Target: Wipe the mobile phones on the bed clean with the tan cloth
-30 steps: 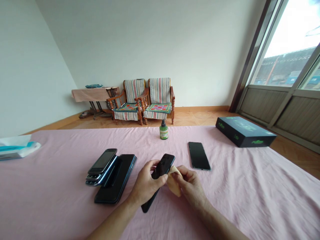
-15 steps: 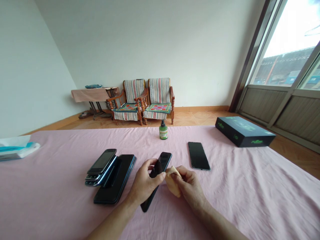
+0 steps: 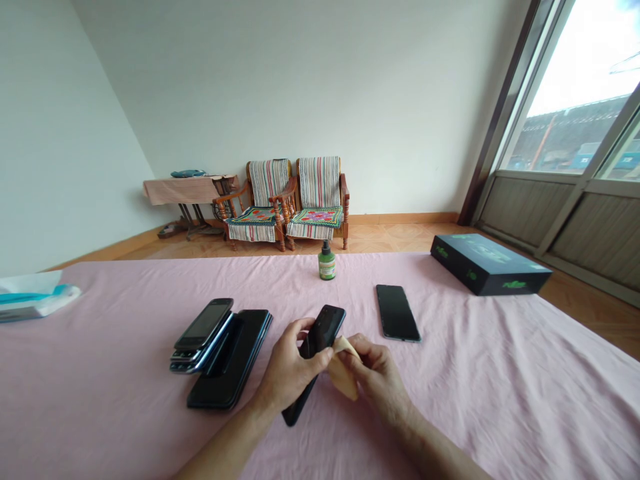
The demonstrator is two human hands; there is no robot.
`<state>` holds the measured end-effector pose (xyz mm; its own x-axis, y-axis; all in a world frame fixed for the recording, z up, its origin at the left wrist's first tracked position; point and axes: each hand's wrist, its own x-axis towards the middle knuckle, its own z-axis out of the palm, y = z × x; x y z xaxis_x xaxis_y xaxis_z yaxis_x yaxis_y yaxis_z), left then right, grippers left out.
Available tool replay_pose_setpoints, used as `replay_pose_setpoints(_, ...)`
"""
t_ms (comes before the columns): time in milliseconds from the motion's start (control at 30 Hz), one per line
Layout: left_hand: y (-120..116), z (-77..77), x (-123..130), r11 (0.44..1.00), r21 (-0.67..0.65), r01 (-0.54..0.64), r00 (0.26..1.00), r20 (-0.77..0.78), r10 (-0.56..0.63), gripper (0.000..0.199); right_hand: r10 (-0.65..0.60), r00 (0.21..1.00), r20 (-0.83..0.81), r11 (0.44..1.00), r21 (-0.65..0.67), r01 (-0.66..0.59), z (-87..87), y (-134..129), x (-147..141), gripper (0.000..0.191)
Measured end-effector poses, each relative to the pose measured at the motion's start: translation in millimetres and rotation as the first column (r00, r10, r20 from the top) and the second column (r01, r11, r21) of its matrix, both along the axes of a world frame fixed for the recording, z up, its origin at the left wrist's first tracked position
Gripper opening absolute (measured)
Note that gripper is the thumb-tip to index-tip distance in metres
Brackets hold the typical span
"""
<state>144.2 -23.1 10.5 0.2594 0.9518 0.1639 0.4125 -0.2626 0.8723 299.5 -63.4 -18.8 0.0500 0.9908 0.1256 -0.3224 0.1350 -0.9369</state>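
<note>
Left hand point(image 3: 291, 368) grips phone point(image 3: 323, 332); right hand point(image 3: 379, 375) pinches cloth point(image 3: 344, 380);
Far-right box point(image 3: 493, 265) bears green lettering point(image 3: 515, 285) I can't read.

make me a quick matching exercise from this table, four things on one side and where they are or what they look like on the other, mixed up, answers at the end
Things
1. tan cloth
2. pump bottle
3. flat box
4. stacked phones

Places and looks
A. dark, with green markings, toward the far right of the pink cover
B. left of the left hand and its held phone
C. between the fingers of the right hand
D. green, with a black top

Pairs: 1-C, 2-D, 3-A, 4-B
</note>
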Motion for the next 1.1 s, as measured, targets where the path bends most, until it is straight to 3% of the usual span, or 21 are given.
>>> replay_pose_setpoints(200, -3, 3.2, 4, 1.0, 0.027, 0.01, 1.0, 0.0, -0.01, 0.046, -0.051, 0.999, -0.004, 0.998, -0.028, 0.051, 5.9, 0, 5, 0.031)
replay_pose_setpoints(500, -3, 1.6, 7, 0.995, 0.095, -0.033, 0.999, -0.012, 0.035, 0.045, -0.012, 1.0, -0.024, 1.0, -0.002, 0.012, -2.5, 2, 6, 0.027)
replay_pose_setpoints(1100, -4, 5.7, 11, 0.988, 0.125, -0.093, 0.995, -0.009, 0.095, 0.035, 0.03, 0.999, -0.013, 1.0, 0.007, -0.03, 1.8, 1, 4, 0.032)
